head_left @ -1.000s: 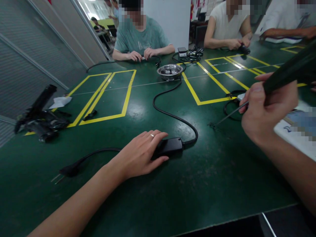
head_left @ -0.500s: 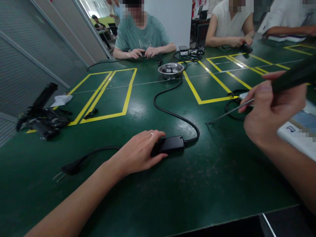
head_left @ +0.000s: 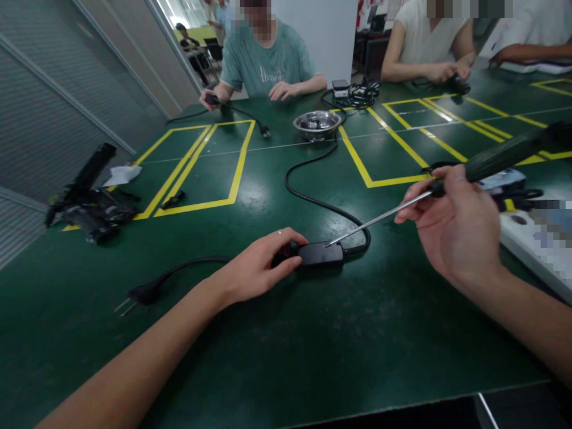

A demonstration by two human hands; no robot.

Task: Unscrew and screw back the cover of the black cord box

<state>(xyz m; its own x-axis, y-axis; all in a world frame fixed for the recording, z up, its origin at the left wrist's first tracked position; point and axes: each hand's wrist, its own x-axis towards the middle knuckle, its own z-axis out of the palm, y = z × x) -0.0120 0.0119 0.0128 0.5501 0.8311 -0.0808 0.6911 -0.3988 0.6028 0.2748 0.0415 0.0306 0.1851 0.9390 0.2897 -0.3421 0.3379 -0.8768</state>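
Green table point(head_left: 268, 357), bowl point(head_left: 315, 136), coiled cables point(head_left: 364, 95) beyond black box point(head_left: 320, 255)

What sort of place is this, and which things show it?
Probably an electronics workshop or training room: a green table marked with yellow lines, a screwdriver-like tool in the right hand, and a person opposite holding a corded device.

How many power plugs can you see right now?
2: the near plug is left of the left hand; the far plug is farther back, left of the metal bowl. More may be hidden in the cable pile.
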